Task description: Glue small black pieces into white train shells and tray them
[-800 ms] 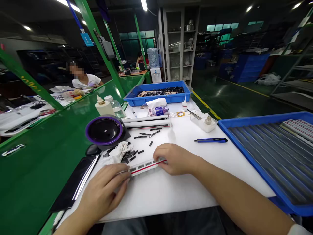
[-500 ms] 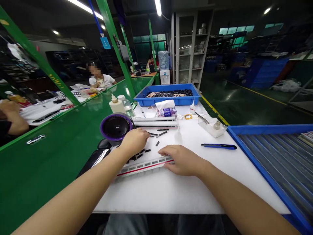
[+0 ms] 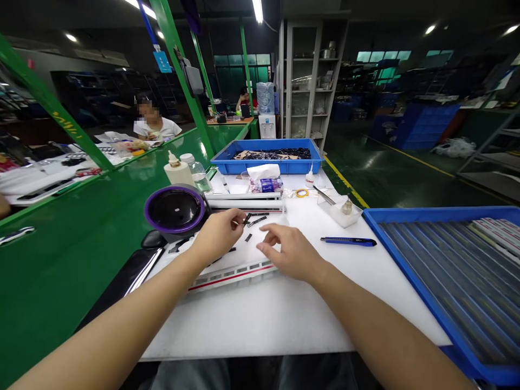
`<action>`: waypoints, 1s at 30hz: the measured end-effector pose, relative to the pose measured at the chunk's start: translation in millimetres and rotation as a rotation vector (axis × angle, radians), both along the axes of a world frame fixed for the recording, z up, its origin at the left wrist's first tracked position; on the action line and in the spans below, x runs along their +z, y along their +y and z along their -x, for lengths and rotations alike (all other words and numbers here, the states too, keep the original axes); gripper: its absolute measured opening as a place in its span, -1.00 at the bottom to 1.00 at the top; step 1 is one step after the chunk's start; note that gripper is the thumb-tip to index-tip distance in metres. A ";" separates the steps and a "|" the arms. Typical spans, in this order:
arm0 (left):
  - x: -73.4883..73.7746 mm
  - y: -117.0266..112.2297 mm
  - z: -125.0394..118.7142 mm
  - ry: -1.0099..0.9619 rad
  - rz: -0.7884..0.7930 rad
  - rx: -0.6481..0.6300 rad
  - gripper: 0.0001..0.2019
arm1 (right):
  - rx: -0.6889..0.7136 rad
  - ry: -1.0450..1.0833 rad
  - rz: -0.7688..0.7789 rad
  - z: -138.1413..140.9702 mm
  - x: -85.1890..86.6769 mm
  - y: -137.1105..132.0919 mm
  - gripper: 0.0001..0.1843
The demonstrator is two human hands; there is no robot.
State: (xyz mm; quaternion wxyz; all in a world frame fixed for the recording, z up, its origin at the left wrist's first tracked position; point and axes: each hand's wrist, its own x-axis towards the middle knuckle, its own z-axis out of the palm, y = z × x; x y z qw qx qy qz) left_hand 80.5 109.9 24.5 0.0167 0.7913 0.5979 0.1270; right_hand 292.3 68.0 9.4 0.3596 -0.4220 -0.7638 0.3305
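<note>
My left hand (image 3: 219, 235) pinches a small black strip (image 3: 246, 218) at its fingertips, just above the white table (image 3: 284, 314). My right hand (image 3: 286, 250) hovers beside it with fingers apart, holding nothing. Below both hands lies a long white trim strip with a red line and grey slots (image 3: 231, 275). More small black strips (image 3: 257, 221) are scattered on the table just beyond my fingers. A white cloth under my left hand is mostly hidden.
A purple-rimmed black round unit (image 3: 175, 210) stands left, two bottles (image 3: 179, 170) behind it. White trim bars (image 3: 247, 205), a tissue pack (image 3: 263, 179), a blue knife (image 3: 348, 241) and blue trays (image 3: 442, 260) surround the hands. A co-worker (image 3: 152, 123) sits beyond the green conveyor (image 3: 81, 238).
My left hand left the strip's end, reached to the scattered black strips and lifted one. My right hand let go of the white strip and rose with fingers apart.
</note>
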 end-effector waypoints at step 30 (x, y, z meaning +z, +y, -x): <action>16.0 -72.2 -68.2 -0.901 -0.096 -0.152 -0.82 | 0.154 0.937 0.471 -12.3 5.6 5.1 -0.81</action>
